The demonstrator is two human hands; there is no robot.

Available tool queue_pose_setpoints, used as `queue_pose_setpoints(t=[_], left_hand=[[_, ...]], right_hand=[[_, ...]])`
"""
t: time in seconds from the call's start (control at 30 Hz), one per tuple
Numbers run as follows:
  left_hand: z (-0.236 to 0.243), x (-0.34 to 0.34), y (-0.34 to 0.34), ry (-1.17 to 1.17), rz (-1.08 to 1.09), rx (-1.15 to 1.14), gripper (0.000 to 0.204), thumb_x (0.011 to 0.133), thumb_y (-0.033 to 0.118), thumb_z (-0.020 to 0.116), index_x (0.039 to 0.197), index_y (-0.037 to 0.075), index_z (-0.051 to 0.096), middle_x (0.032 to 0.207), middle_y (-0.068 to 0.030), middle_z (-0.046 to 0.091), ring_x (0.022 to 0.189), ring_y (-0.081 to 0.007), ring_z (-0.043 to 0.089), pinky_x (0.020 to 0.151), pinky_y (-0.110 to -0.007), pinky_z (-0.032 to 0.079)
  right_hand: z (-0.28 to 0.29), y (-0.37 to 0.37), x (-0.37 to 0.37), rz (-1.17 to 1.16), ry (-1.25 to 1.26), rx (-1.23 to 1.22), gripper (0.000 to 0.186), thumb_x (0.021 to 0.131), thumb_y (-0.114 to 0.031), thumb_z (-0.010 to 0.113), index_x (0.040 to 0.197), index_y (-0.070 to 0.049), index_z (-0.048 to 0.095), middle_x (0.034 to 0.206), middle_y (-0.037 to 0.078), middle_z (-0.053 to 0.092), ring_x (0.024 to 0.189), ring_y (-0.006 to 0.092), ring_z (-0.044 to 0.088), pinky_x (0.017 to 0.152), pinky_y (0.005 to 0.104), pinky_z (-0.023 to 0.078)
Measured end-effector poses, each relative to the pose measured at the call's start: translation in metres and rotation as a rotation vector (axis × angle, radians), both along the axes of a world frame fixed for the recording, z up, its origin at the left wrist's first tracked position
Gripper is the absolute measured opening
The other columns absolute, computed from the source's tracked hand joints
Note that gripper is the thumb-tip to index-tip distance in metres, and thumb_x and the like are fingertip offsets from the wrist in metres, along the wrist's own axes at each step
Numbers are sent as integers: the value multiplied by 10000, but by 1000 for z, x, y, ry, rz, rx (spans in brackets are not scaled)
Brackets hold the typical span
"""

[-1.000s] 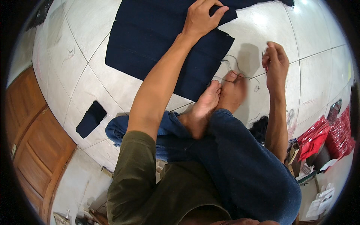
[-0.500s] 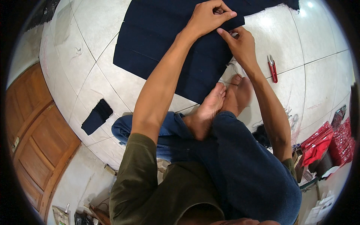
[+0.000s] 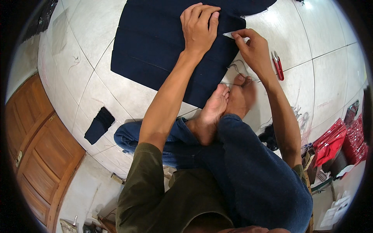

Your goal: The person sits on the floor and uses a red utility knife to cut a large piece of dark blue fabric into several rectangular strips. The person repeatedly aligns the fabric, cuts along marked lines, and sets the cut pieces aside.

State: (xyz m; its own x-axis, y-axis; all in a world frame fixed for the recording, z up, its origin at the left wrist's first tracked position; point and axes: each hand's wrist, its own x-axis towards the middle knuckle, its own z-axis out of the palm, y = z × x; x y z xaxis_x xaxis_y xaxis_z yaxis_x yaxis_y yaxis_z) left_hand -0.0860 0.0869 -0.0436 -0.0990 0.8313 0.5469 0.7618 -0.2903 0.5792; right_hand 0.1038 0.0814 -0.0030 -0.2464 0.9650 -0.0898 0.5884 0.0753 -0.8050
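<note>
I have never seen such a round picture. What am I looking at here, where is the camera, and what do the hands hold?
The camera sits on a person's head and looks down; its wide lens bends the edges. The person sits on a white tiled floor with bare feet forward. The left hand presses flat on a large dark blue cloth. The right hand pinches a small white piece at the cloth's edge. Red snips lie beside that hand, untouched. A small dark scrap lies to the left, near a wooden door.
</note>
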Motion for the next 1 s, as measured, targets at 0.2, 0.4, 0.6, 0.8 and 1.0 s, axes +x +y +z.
queue_pose_setpoints(t=[0.2, 0.4, 0.6, 0.8, 1.0], left_hand=[[0, -4, 0, -46, -133, -82, 207, 999, 263, 642, 1070, 121, 775, 1135, -45, 734, 1211, -279, 596, 1048, -434, 410], [6, -10, 4, -64, -149, -52, 185, 998, 225, 628, 1059, 97, 747, 1135, -91, 692, 1194, -322, 592, 1025, -474, 437], [13, -14, 17, 141, -103, -117, 207, 1010, 221, 573, 1147, 97, 667, 1224, -169, 582, 1310, -406, 496, 1156, -583, 311], [6, -11, 28, 175, -72, -28, 220, 927, 239, 686, 1103, 112, 722, 1228, -128, 629, 1233, -364, 529, 1049, -529, 370], [48, 77, -66, 40, -718, -91, 286, 901, 221, 716, 1153, 86, 732, 997, -70, 732, 948, -258, 708, 859, -360, 563]], right_hand=[[6, -10, -13, 58, -135, 70, 317, 883, -373, 778, 1000, -78, 776, 935, 134, 698, 846, 335, 706, 747, 427, 549], [8, -4, -5, 50, -74, 73, 225, 903, -267, 765, 989, -59, 764, 864, 147, 689, 794, 322, 701, 690, 414, 518], [30, -3, 39, 29, -23, 115, 166, 944, -182, 721, 999, -26, 726, 893, 146, 705, 725, 289, 664, 702, 373, 516], [81, -71, 128, -314, -92, -361, 260, 988, -256, 675, 943, -4, 718, 684, 0, 597, 603, 72, 509, 526, 241, 371], [104, -90, 90, -337, 330, -298, 167, 985, -169, 696, 952, -6, 715, 796, 7, 640, 609, 56, 542, 531, 215, 392]])
